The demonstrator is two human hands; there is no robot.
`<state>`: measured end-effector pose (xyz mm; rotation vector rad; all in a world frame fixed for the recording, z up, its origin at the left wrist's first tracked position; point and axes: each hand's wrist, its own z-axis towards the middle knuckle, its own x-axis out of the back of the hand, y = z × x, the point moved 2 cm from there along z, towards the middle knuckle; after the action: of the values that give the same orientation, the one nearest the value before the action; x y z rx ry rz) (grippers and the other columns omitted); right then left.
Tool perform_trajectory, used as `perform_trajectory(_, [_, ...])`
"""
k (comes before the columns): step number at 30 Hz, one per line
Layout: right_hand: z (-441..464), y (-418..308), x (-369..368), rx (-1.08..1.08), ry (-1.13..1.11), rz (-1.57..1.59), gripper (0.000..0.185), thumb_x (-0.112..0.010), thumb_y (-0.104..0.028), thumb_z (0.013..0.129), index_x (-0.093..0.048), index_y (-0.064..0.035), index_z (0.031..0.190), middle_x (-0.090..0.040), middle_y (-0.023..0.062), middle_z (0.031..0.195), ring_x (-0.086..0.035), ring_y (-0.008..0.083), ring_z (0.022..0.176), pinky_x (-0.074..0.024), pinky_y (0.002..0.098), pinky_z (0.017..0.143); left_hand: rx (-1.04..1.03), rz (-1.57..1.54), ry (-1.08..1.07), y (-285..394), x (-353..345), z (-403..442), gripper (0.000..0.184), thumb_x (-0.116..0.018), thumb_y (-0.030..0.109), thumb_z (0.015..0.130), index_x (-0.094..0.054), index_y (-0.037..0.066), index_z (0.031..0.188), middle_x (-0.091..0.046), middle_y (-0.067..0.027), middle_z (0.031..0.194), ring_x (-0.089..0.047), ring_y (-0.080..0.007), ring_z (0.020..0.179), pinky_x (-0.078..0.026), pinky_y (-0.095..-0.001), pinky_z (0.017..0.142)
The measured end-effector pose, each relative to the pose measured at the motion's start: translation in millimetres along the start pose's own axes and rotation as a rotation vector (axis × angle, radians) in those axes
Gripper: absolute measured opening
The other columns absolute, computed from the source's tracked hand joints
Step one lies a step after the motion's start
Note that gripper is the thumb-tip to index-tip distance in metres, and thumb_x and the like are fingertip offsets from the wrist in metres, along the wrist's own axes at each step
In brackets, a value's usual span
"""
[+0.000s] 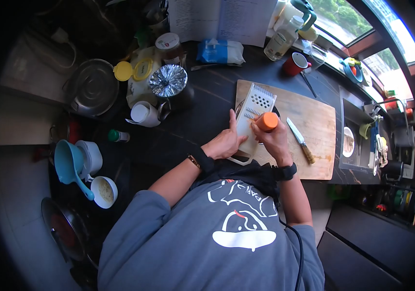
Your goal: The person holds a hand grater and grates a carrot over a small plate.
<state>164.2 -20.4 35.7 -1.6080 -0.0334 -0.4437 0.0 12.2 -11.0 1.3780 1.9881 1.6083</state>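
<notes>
A white grater [259, 99] lies at a slant over a round dark-rimmed dish that it mostly hides, at the left side of a wooden cutting board [321, 116]. My left hand [223, 143] steadies the grater's lower left edge, one digit stretched up along its side and the others against the frame. A thick piece of carrot [267, 121] with a flat cut end is gripped in my right hand [276, 140], held against the grater's face below the coarse holes. To the right of that hand, a knife [300, 139] with a patterned handle rests on the board.
Left of the board stand a foil-topped container [168, 81], a white cup [144, 114] and a green-capped small jar [118, 136]. A blue ladle [69, 162] and a white bowl [104, 191] sit lower left. A red mug [296, 64] stands behind the board; a sink [358, 155] lies right.
</notes>
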Motion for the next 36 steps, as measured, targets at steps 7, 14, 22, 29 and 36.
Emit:
perform_trajectory(7, [27.6, 7.7, 1.4, 0.027, 0.125, -0.012, 0.028, -0.076, -0.017, 0.080, -0.059, -0.0012, 0.095, -0.066, 0.0062, 0.075, -0.063, 0.0110, 0.059, -0.0520, 0.0264, 0.053, 0.050, -0.007, -0.024, 12.2, 7.0, -1.9, 0.090, -0.046, 0.025, 0.100, 0.026, -0.011, 0.138, -0.054, -0.0369, 0.120, -0.059, -0.0425, 0.110, -0.043, -0.0386, 0.100])
perform_trajectory(14, [15.5, 14.5, 3.9, 0.128, 0.116, -0.216, 0.031, -0.076, -0.021, 0.079, -0.060, -0.0020, 0.097, -0.068, 0.0102, 0.078, -0.067, 0.0162, 0.066, -0.0534, 0.0298, 0.062, -0.001, 0.013, -0.020, 9.1, 6.5, -1.7, 0.090, -0.047, 0.025, 0.100, 0.026, -0.012, 0.138, -0.054, -0.0368, 0.120, -0.059, -0.0417, 0.111, -0.042, -0.0381, 0.099])
perform_trajectory(22, [20.2, 5.6, 6.2, -0.058, 0.008, -0.045, 0.028, -0.077, -0.020, 0.080, -0.060, -0.0030, 0.094, -0.066, 0.0063, 0.076, -0.063, 0.0109, 0.059, -0.0514, 0.0258, 0.053, -0.014, -0.016, -0.009, 3.2, 3.9, 1.0, 0.091, -0.047, 0.024, 0.099, 0.028, -0.011, 0.137, -0.053, -0.0362, 0.122, -0.058, -0.0409, 0.112, -0.042, -0.0375, 0.100])
perform_trajectory(29, [43.1, 30.0, 10.4, 0.123, 0.182, -0.119, 0.029, -0.077, -0.020, 0.079, -0.062, -0.0023, 0.095, -0.067, 0.0068, 0.077, -0.065, 0.0119, 0.062, -0.0533, 0.0272, 0.058, 0.031, 0.019, -0.036, 5.1, 3.2, -3.3, 0.091, -0.046, 0.024, 0.100, 0.028, -0.011, 0.137, -0.053, -0.0357, 0.123, -0.057, -0.0413, 0.114, -0.041, -0.0379, 0.101])
perform_trajectory(36, [11.1, 3.4, 3.0, -0.074, -0.049, 0.001, 0.030, -0.077, -0.019, 0.079, -0.062, -0.0016, 0.097, -0.067, 0.0069, 0.078, -0.065, 0.0110, 0.062, -0.0533, 0.0270, 0.055, 0.017, 0.000, -0.041, 10.4, 6.1, -6.1, 0.090, -0.047, 0.025, 0.100, 0.026, -0.012, 0.138, -0.053, -0.0371, 0.122, -0.058, -0.0417, 0.113, -0.041, -0.0380, 0.101])
